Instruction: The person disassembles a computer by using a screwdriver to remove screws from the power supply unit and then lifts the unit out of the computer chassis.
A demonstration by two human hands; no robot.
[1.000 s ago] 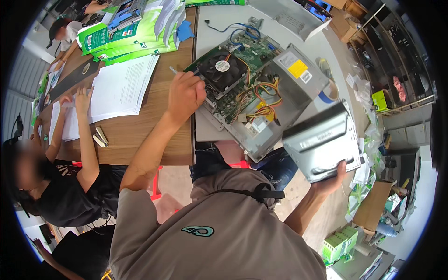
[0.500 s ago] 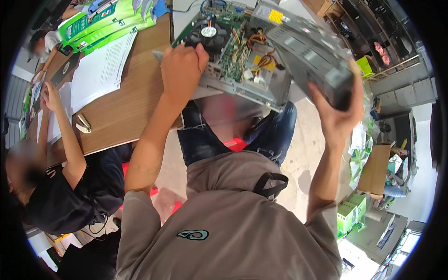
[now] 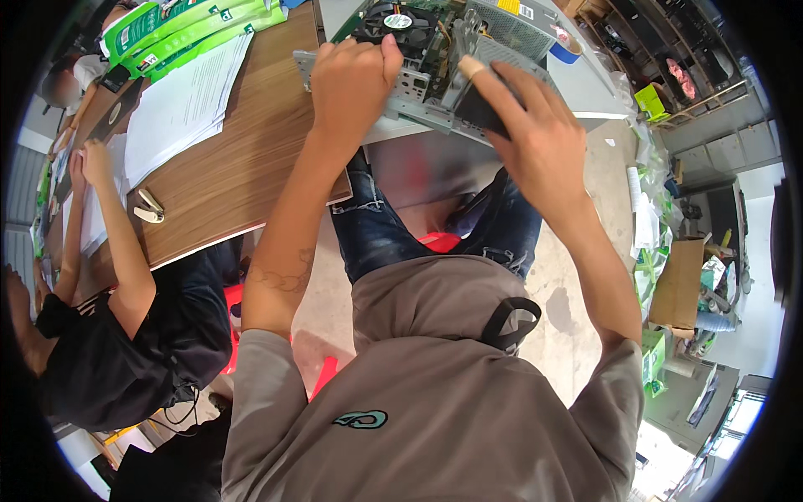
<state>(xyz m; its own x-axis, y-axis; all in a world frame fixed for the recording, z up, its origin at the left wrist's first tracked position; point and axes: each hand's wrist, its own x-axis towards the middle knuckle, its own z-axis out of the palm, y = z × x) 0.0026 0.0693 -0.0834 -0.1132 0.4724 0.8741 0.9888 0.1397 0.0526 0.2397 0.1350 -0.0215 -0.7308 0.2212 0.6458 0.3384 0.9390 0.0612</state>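
Observation:
An opened desktop computer case (image 3: 410, 113) lies at the table's near edge. Its cooling fan (image 3: 400, 23) and part of the circuit board show inside. My left hand (image 3: 355, 88) is closed on the case's front left corner, thumb up, with the fingertips partly hidden. Over the right part of the case, my right hand (image 3: 539, 134) grips a metal drive cage (image 3: 485, 109) with a black end. The cage sits low in the case, beside the perforated power supply (image 3: 519, 35). My hand hides much of the cage.
A blue tape roll (image 3: 565, 52) lies right of the case on the white table (image 3: 598, 79). Papers (image 3: 188, 109), green packages (image 3: 192, 38) and a stapler-like tool (image 3: 149, 207) lie on the wooden table (image 3: 251, 167). A co-worker's arm (image 3: 117, 209) rests at the left.
The drive cage, held up and tilted before, has come down into the case with my right hand, which moved left. My left hand stays on the case's corner.

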